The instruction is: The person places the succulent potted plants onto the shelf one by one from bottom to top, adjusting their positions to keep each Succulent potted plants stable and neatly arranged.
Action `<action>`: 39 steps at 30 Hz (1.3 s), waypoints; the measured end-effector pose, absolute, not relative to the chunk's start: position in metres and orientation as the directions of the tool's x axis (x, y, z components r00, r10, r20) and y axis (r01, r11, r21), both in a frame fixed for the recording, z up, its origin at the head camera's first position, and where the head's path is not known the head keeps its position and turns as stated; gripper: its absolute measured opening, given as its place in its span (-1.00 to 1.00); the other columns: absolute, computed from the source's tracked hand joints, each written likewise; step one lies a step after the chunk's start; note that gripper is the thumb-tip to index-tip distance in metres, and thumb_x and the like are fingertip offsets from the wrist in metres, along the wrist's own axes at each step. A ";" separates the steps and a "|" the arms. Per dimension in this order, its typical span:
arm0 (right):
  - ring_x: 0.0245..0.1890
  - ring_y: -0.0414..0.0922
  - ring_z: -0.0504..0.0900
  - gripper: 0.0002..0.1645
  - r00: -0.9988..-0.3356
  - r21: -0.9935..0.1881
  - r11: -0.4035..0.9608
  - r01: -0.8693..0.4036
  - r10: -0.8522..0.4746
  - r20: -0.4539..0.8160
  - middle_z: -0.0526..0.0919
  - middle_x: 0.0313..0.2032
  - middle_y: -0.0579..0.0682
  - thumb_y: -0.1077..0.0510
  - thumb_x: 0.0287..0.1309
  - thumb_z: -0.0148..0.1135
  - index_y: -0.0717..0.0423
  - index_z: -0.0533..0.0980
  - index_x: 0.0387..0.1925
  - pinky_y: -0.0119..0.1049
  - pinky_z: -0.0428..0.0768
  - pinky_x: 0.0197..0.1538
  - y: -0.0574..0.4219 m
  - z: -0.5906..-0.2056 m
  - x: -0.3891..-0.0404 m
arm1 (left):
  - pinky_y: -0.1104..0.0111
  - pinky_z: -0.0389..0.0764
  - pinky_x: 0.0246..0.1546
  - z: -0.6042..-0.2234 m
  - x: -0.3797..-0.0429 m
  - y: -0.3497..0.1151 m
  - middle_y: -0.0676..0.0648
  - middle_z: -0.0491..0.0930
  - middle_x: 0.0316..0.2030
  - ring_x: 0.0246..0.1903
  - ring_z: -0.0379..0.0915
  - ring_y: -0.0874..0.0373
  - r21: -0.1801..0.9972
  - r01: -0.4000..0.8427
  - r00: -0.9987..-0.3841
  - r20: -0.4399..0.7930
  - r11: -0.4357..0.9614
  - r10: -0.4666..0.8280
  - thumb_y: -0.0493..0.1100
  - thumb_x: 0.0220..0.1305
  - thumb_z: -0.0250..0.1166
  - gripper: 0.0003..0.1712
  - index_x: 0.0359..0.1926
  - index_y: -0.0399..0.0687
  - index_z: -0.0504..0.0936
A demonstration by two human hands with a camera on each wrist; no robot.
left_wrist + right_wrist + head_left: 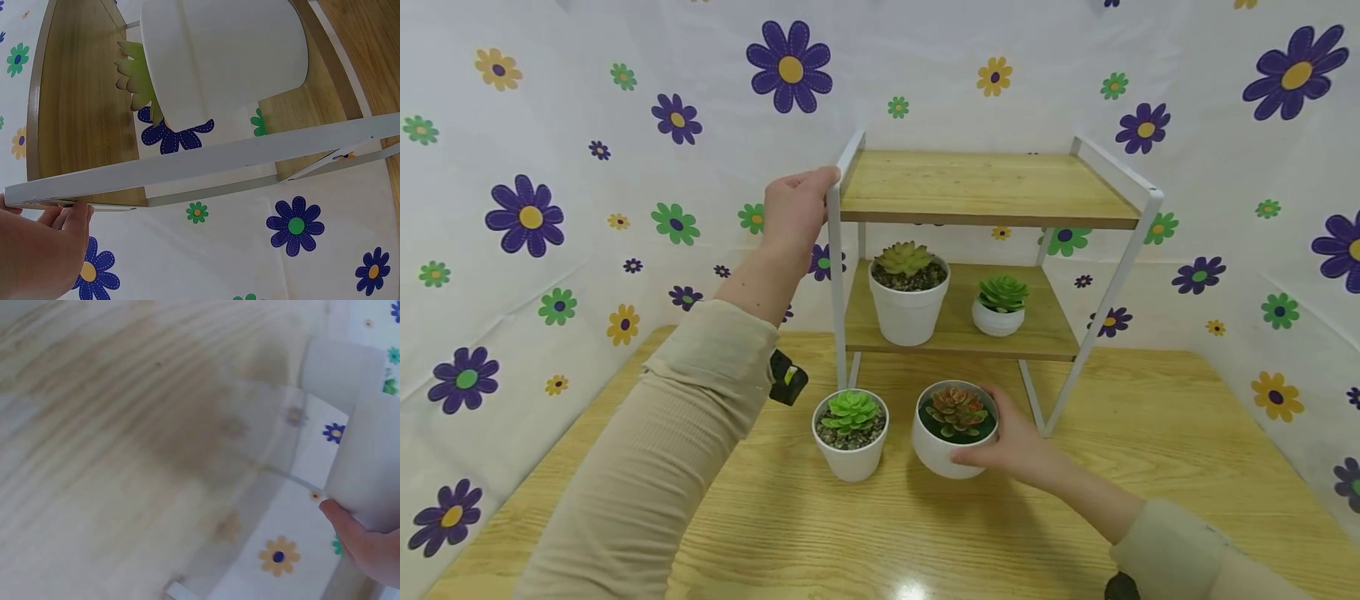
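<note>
My left hand (796, 212) grips the upper left front corner of a two-tier shelf (985, 182) with wooden boards and a white metal frame. In the left wrist view, fingers (70, 226) curl round the white bar. My right hand (1021, 442) holds a rounded white pot (938, 450) by its right side, thumb across the front. A reddish-green succulent (957, 411) fills this pot, which is over the tabletop before the shelf. Left of it stands a tapered white pot (852, 461) with a bright green succulent. The right wrist view shows the held pot's smooth side.
On the lower board sit a large white pot (910, 315) with a pointed-leaf succulent and a small white pot (998, 322) with a green one. A black object (787, 377) lies by the shelf's left leg. Flower-print cloth (700, 33) surrounds the wooden table (1172, 467).
</note>
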State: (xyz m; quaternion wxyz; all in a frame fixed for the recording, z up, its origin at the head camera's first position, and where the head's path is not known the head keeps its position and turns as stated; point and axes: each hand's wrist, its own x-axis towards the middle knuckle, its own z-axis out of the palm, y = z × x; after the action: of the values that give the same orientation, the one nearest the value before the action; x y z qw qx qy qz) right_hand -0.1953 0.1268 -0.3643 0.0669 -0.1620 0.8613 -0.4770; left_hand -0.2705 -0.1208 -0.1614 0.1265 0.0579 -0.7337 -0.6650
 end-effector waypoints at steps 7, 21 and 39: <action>0.19 0.21 0.37 0.17 -0.922 -0.830 0.501 -0.244 -0.385 0.039 0.34 0.19 0.29 -0.05 -0.19 0.50 0.30 0.03 0.31 0.14 0.38 0.18 0.138 -0.334 -0.190 | 0.20 0.23 0.32 -0.161 -0.270 -0.121 -0.02 0.44 0.18 0.20 0.32 0.12 0.990 0.077 -0.961 0.105 0.119 -0.254 0.04 0.35 0.03 -0.54 0.17 -0.04 0.48; 0.13 0.13 0.43 0.06 -0.895 -0.820 0.469 -0.328 -0.433 0.110 0.36 0.19 0.23 0.02 -0.14 0.47 0.23 0.07 0.30 -0.13 0.52 0.02 0.144 -0.291 -0.177 | 0.28 0.26 0.30 -0.156 -0.269 -0.121 -0.03 0.43 0.19 0.20 0.31 0.13 0.995 0.036 -0.963 0.059 0.089 -0.263 0.00 0.32 0.07 -0.54 0.16 -0.11 0.48; 0.20 0.03 0.33 0.01 -0.898 -0.810 0.500 -0.307 -0.433 0.073 0.30 0.24 0.13 0.06 0.04 0.30 -0.03 -0.08 0.41 0.08 0.31 0.26 0.142 -0.160 -0.183 | 0.26 0.28 0.28 -0.156 -0.269 -0.120 -0.02 0.43 0.19 0.16 0.30 0.14 0.993 0.028 -0.960 0.059 0.117 -0.272 0.00 0.30 0.07 -0.55 0.11 -0.13 0.52</action>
State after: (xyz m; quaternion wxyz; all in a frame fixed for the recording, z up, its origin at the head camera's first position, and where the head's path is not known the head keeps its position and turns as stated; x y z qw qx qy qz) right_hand -0.1825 0.1423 -0.1604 0.0699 -0.2143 0.8632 -0.4518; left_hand -0.2687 -0.1198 -0.1556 0.1138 0.0827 -0.7386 -0.6593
